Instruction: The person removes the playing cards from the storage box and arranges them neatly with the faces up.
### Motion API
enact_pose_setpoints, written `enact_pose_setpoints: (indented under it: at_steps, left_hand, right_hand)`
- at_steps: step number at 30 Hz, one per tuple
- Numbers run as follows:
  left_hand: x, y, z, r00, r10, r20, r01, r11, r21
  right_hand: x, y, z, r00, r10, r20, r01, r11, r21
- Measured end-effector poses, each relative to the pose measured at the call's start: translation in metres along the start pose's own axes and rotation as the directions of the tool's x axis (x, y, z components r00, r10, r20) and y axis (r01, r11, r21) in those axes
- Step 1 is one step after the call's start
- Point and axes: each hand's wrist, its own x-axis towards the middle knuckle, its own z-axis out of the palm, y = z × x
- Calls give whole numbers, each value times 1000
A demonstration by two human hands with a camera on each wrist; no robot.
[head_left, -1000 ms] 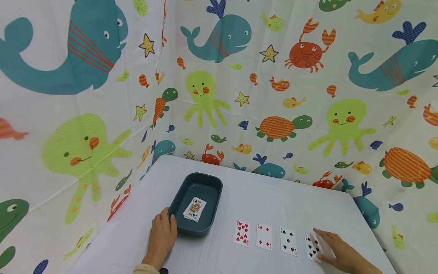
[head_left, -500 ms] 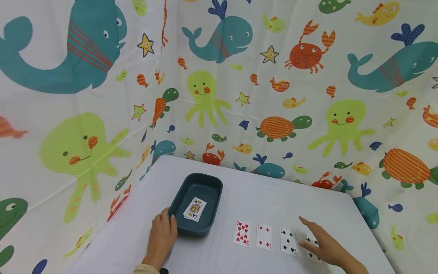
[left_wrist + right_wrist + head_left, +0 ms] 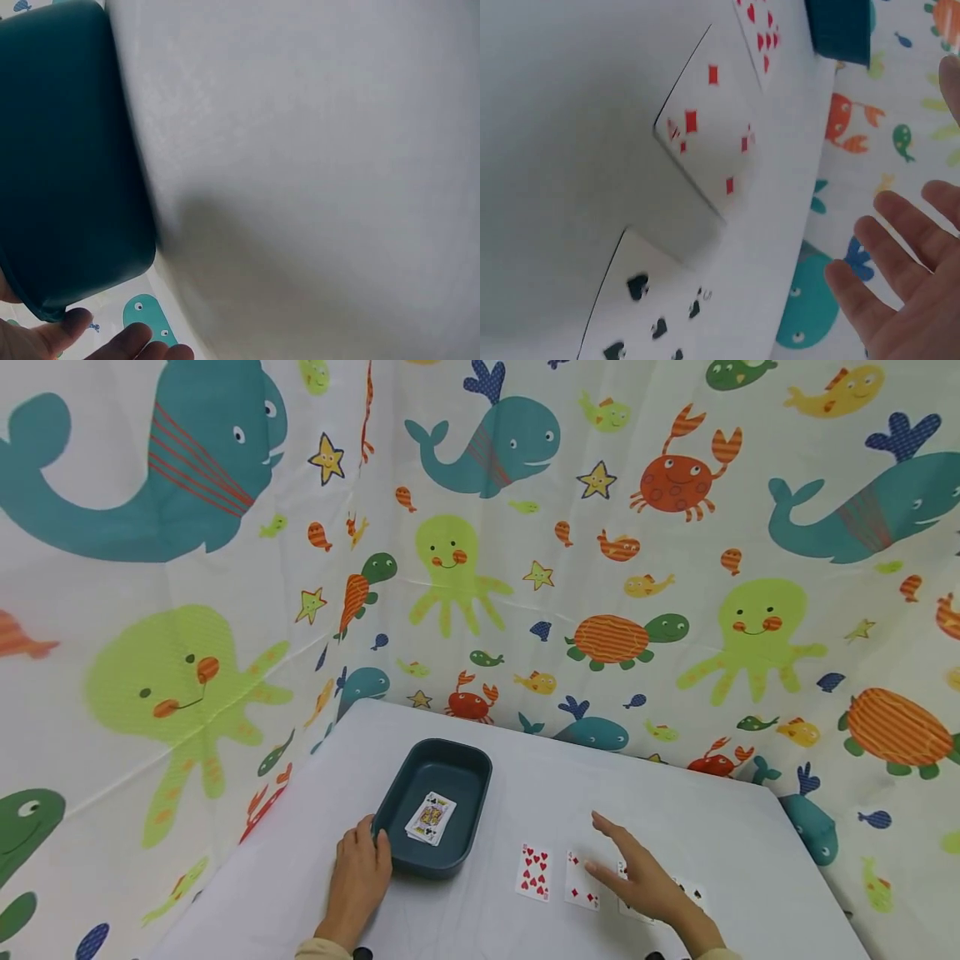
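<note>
My left hand (image 3: 358, 875) is at the near left corner of a dark teal plastic tray (image 3: 472, 827), thumb and fingers holding its rim. Inside the tray lies a small stack of playing cards (image 3: 432, 817), a king of clubs on top. My right hand (image 3: 645, 877) hovers over a row of face-up playing cards, fingers spread and holding nothing. Below its fingertips is the four of diamonds (image 3: 582, 887); the ten of hearts (image 3: 534, 872) lies left of it. The five of spades (image 3: 649, 300) is mostly covered by the hand in the head view, and another spade card (image 3: 692, 892) is partly hidden.
A white cloth covers the table (image 3: 570, 785). A curtain (image 3: 510, 643) printed with sea animals hangs along its back and left sides. The tray stands left of the card row.
My right hand has moved left from the rightmost spade card, across the five of spades, towards the four of diamonds. My left hand stays at the tray; the cards keep their places.
</note>
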Motion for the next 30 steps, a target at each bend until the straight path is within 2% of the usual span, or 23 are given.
enact_pose_setpoints:
  at_steps: [12, 20, 30]
  left_hand:
    - [-2, 1, 0, 1000, 10, -14, -10, 1000, -3]
    - [-2, 1, 1, 1000, 5, 1, -5, 1000, 6]
    - [-3, -2, 2, 1000, 15, -14, -15, 1000, -9]
  right_hand:
    - [20, -32, 29, 982, -176, -63, 179, 983, 47]
    - [29, -52, 37, 977, -206, -45, 210, 974, 84]
    - [39, -68, 48, 969, -244, -26, 246, 963, 109]
